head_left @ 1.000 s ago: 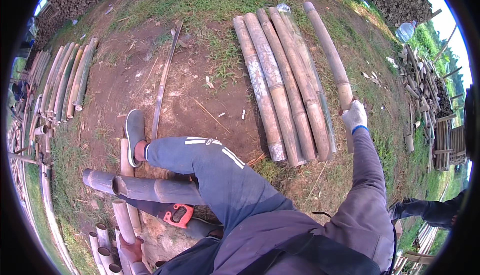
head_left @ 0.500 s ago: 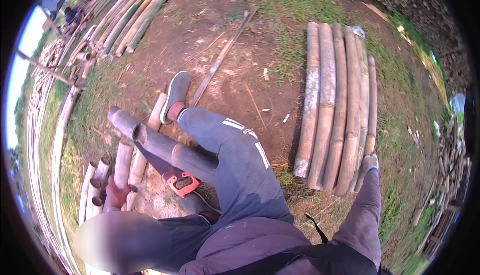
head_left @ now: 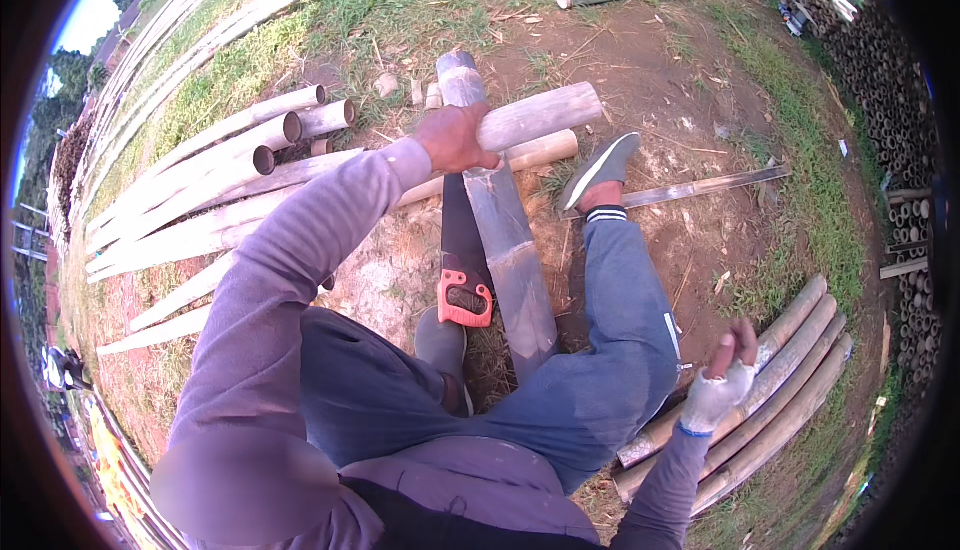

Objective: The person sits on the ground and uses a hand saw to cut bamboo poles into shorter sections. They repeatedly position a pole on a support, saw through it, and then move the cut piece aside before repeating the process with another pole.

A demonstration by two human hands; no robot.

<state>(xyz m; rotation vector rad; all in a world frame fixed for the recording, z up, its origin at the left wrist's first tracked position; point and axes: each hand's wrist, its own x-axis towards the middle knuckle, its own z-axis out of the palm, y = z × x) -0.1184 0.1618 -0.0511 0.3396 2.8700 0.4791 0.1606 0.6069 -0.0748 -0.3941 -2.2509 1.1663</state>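
Head view: left hand fingers clamped on bamboo pole; right hand fingers loosely curled, empty; grip firmly, lift evenly

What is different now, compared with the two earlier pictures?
The view has swung round to the other side. The left hand, out of view before, now grips a bamboo pole lying across the others. The right hand, which earlier held the end of a pole in the bundle, has let go and hangs open above it. The red-handled saw still lies on the ground by the legs.
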